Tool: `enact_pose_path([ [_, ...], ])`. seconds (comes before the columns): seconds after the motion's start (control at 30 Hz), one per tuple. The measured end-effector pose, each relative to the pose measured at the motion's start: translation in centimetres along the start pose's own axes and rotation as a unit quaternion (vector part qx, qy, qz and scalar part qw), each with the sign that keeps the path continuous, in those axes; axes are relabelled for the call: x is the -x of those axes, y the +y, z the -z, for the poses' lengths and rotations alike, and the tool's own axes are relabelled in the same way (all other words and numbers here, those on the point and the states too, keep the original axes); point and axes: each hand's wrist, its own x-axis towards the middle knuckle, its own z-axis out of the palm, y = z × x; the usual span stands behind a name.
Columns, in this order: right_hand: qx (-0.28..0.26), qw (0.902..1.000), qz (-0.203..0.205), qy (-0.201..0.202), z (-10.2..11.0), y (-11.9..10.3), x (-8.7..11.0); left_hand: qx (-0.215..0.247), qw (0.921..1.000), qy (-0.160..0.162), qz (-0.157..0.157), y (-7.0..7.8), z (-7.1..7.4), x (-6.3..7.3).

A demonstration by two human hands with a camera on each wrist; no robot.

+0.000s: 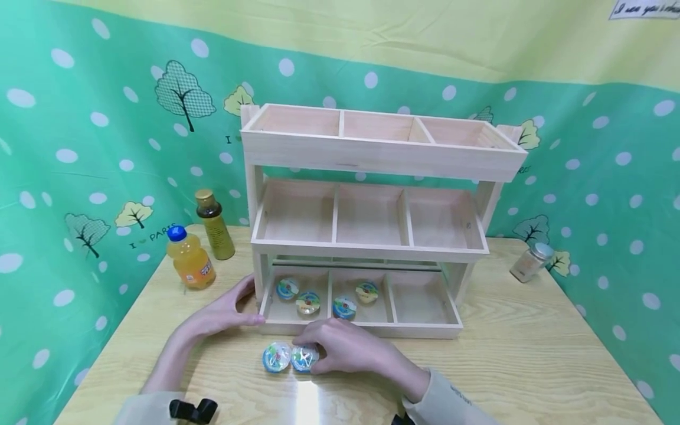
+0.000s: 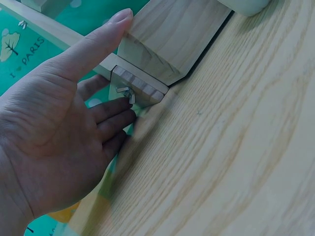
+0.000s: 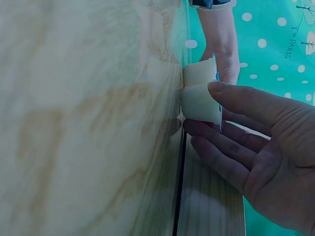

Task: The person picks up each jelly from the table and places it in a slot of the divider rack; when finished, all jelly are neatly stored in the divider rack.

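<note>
A wooden three-tier rack (image 1: 366, 332) stands on the table, each tier split into three compartments. In the bottom tier, two small jelly cups (image 1: 308, 303) lie in the left compartment and two more (image 1: 366, 291) in the middle one. On the table before it sit two jelly cups side by side; the left one (image 1: 277, 357) is untouched. My right hand (image 1: 350, 348) pinches the right one (image 1: 304, 359) between thumb and fingers; its pale side (image 3: 202, 103) shows in the right wrist view. My left hand (image 1: 225, 310) touches the rack's lower left end, thumb extended at the front corner, near a wing nut (image 2: 127, 93).
An orange drink bottle (image 1: 193, 262) with a blue cap and a green-brown bottle (image 1: 216, 227) stand left of the rack. A small jar (image 1: 531, 262) with a grey lid is at the right. Patterned green cloth (image 1: 79, 147) hangs around the table.
</note>
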Motion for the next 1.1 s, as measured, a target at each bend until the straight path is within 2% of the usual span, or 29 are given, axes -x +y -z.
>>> enact_pose_path([
  [0.33,-0.002,1.0,-0.001,-0.005,0.2,0.4,-0.1,0.015,0.9999,-0.002,-0.002,0.0,0.1,-0.5],
  [0.53,-0.019,0.9998,-0.004,0.005,0.9,0.2,0.2,0.023,0.9997,-0.002,-0.003,-0.1,0.2,-0.3],
  [0.73,-0.085,0.9959,-0.028,0.009,1.9,0.0,0.9,0.015,0.9999,-0.002,0.004,-0.1,0.1,0.1],
  [0.9,-0.126,0.9903,-0.05,0.03,2.7,0.6,2.0,0.016,0.9998,-0.001,0.013,0.1,0.1,0.1],
  [1.1,-0.201,0.9734,-0.081,0.073,3.5,2.2,3.7,0.014,0.9996,-0.005,0.025,0.3,0.1,0.1],
])
